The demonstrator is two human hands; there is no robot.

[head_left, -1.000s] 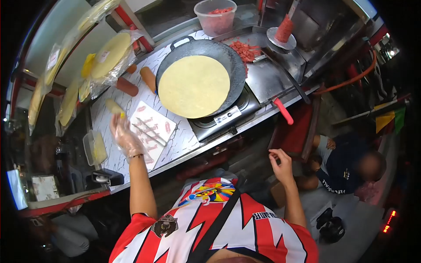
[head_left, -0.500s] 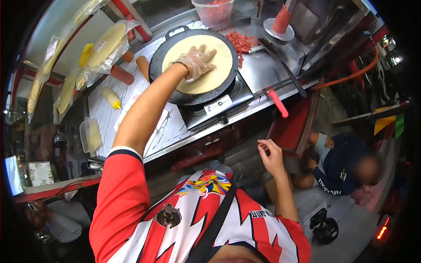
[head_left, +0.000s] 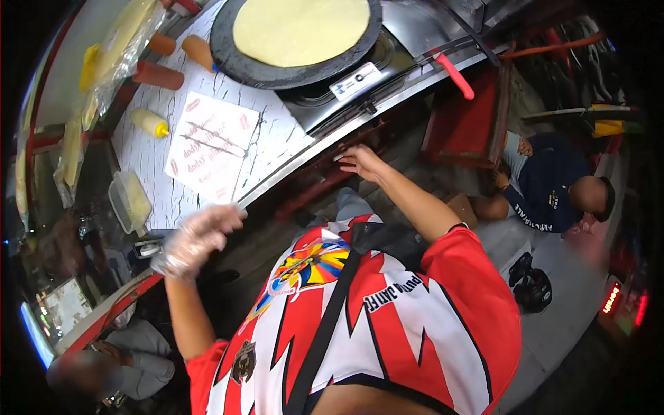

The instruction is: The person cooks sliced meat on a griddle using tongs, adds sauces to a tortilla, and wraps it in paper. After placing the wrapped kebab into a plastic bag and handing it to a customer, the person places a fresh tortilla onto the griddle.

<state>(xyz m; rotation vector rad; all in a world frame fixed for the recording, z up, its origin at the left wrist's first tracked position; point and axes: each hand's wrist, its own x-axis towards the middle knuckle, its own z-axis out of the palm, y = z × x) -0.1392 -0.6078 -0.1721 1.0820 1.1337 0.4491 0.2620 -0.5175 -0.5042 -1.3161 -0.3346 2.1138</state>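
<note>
My left hand (head_left: 206,236), in a clear plastic glove, hangs over the counter's front edge near the printed paper sheet. Its fingers are slightly blurred, stretched out and hold nothing. My right hand (head_left: 363,164) is bare and hovers in front of the counter, below the stove, with loosely bent fingers apart and nothing in them. A round flatbread (head_left: 301,31) lies flat on the black griddle (head_left: 277,75), which sits on a gas stove (head_left: 325,104). On the marble-patterned counter lies the paper sheet (head_left: 211,149) with red lettering.
A yellow-tipped squeeze bottle (head_left: 149,122) and a plastic container (head_left: 129,200) are at the counter's left. Red-brown bottles (head_left: 159,75) lie behind them. A red-handled knife (head_left: 455,76) projects past the front edge. One person sits at right (head_left: 553,180), another at lower left (head_left: 135,360).
My left hand has left the flatbread and come down and left to the counter's edge. My right hand has moved up and left. The view has tilted down, uncovering the whole paper sheet.
</note>
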